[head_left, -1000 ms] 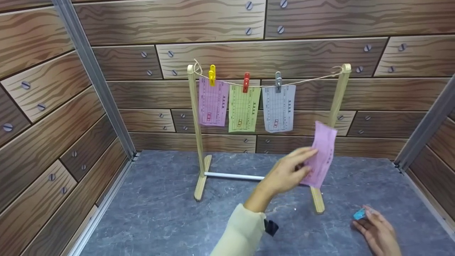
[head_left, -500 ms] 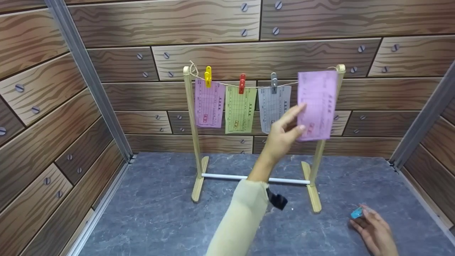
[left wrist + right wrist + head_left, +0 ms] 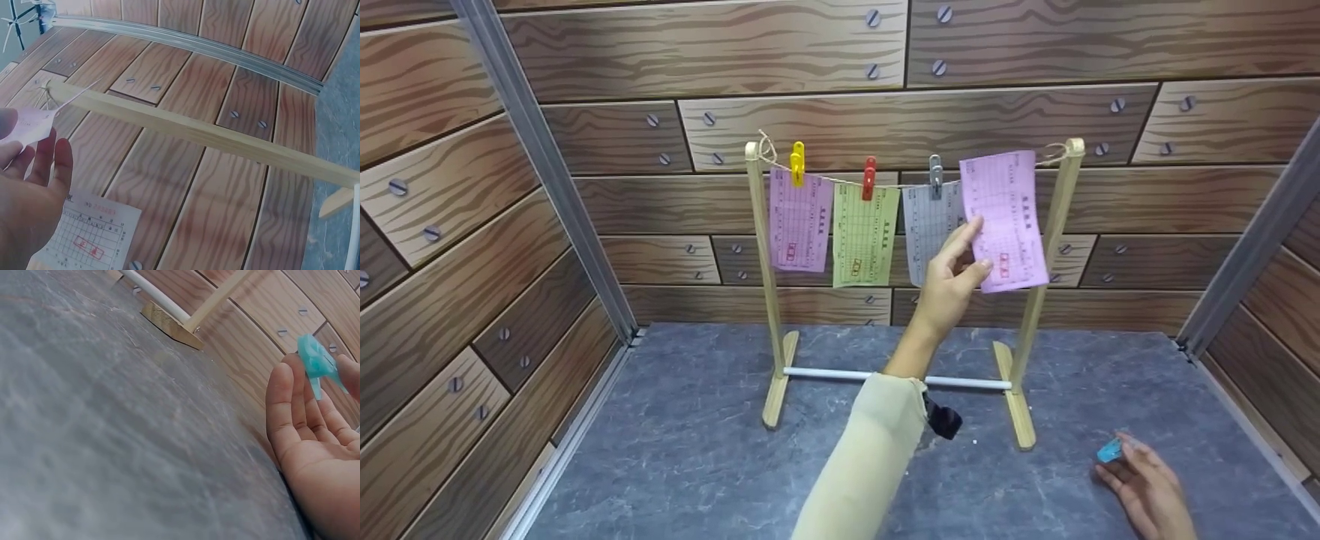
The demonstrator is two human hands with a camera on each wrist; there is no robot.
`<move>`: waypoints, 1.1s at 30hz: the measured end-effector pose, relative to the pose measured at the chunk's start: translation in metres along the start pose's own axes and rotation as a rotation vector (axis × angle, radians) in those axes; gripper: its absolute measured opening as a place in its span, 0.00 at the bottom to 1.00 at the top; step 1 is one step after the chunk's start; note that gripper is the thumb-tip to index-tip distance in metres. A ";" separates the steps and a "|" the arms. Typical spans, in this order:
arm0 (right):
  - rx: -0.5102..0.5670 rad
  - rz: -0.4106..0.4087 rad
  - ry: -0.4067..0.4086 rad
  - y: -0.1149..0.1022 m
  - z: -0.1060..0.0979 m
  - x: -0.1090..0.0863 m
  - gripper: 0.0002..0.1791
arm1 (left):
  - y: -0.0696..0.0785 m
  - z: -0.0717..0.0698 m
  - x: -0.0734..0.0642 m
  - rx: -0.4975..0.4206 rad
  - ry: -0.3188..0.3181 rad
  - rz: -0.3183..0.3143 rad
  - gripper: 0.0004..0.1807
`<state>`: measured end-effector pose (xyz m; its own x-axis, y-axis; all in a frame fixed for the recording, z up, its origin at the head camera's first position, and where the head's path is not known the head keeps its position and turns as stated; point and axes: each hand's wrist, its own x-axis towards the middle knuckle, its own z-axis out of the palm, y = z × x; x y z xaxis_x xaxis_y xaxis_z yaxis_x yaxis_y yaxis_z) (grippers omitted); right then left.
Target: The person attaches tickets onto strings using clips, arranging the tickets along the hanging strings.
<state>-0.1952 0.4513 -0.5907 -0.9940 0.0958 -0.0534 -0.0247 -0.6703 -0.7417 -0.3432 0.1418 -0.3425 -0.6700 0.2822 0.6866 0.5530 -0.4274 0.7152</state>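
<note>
My left hand (image 3: 949,289) pinches the left edge of a pink printed slip (image 3: 1005,217) between thumb and fingers. The slip is upright in front of the twine's right part, its top level with the line. It partly covers a white slip (image 3: 924,232) that hangs from a grey clothespin (image 3: 936,177). Further left a green slip (image 3: 864,240) hangs under a red clothespin (image 3: 868,178), and a pink slip under a yellow clothespin (image 3: 798,165). Low on the right, my right hand (image 3: 1151,487) pinches a blue clothespin (image 3: 318,363) between thumb and fingers, above the tabletop.
The twine is tied between two wooden posts (image 3: 765,262) that stand on wooden feet, joined low down by a white rod (image 3: 825,373). A grey marbled tabletop (image 3: 675,450) lies beneath. Wood-patterned panels (image 3: 840,45) and metal corner rails enclose the back and sides.
My left hand has raised the pink slip from near the stand's right foot up to the twine, then moved it slightly left over the white slip. My right hand stays nearly still with the blue clothespin.
</note>
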 end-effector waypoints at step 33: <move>0.117 -0.362 -0.521 -0.067 0.074 0.004 0.21 | -0.006 0.013 -0.002 0.012 -0.031 -0.059 0.37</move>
<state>-0.2053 0.4422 -0.4915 -0.8413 -0.0192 0.5402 -0.3506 -0.7413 -0.5723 -0.3385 0.1554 -0.3467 -0.6861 0.3327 0.6470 0.5191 -0.3992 0.7558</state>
